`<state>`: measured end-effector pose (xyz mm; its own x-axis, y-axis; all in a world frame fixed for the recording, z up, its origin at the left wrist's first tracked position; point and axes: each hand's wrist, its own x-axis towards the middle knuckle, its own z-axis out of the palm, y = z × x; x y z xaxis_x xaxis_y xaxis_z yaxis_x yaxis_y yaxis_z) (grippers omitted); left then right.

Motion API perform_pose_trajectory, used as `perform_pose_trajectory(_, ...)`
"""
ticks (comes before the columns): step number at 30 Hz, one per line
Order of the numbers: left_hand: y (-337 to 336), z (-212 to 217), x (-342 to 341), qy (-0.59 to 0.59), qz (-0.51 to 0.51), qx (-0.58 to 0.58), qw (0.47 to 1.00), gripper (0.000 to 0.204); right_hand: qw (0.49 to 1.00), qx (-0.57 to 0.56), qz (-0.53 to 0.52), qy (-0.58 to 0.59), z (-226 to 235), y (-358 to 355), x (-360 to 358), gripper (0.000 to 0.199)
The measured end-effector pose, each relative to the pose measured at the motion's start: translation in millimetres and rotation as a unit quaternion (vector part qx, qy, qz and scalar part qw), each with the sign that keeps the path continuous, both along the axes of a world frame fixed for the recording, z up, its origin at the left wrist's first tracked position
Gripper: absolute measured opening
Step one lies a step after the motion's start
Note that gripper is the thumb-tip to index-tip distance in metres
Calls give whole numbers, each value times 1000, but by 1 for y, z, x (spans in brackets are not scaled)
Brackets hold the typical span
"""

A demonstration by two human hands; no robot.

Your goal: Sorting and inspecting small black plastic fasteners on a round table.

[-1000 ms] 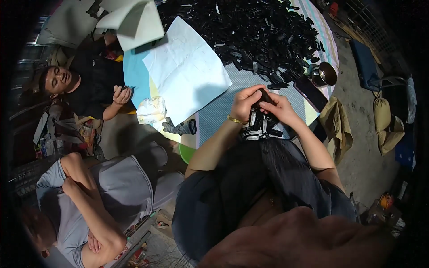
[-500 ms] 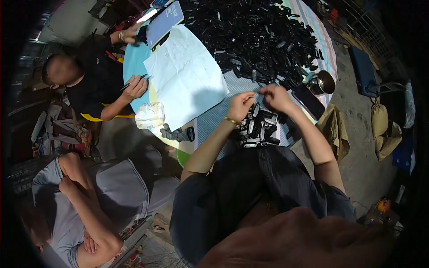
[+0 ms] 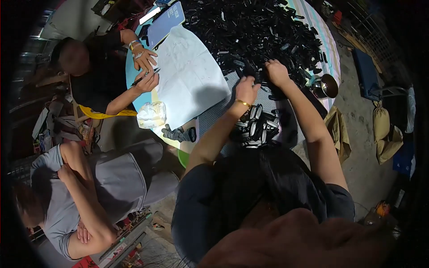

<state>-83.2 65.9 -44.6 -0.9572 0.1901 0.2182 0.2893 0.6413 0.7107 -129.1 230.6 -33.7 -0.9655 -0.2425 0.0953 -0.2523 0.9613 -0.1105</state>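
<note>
A large heap of small, oblong black pieces (image 3: 259, 31) covers the far part of the round table; their exact kind is too small to tell. My left hand (image 3: 247, 90) lies at the heap's near edge, its fingers parted and bent over the pieces. To its right my right hand (image 3: 277, 73) has its fingers curled down into the heap, hiding whatever they hold. Closer to my body sits a smaller group of similar black pieces (image 3: 257, 127), several showing white or grey faces, on a grey textured mat (image 3: 212, 118).
White paper sheets (image 3: 192, 76) and a spiral notebook (image 3: 165, 24) lie left of the heap. A person (image 3: 100, 71) writes there; another person (image 3: 107, 178) sits with crossed arms. At right stand a metal cup (image 3: 325, 86) and a dark phone (image 3: 314, 102). Grey gloves (image 3: 178, 133) lie near the left edge.
Both my hands have moved forward from above the smaller group to the heap and come apart. The writing person's other hand has come down onto the paper.
</note>
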Motion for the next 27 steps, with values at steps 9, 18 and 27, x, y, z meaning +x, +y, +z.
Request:
perform_pose_trajectory(9, 14, -6, -16, 17, -8, -114, 993, 32, 884, -434, -166, -52, 0, 10, 54, 30)
perform_pose_trajectory(18, 21, -5, 0, 18, -21, -39, 999, 28, 664, -699, -104, -245, 58, 9, 138, 54)
perform_pose_trajectory(27, -11, 37, 56, -346, -198, 425, 813, 31, 658, -716, -85, -216, 76, 6, 156, 35)
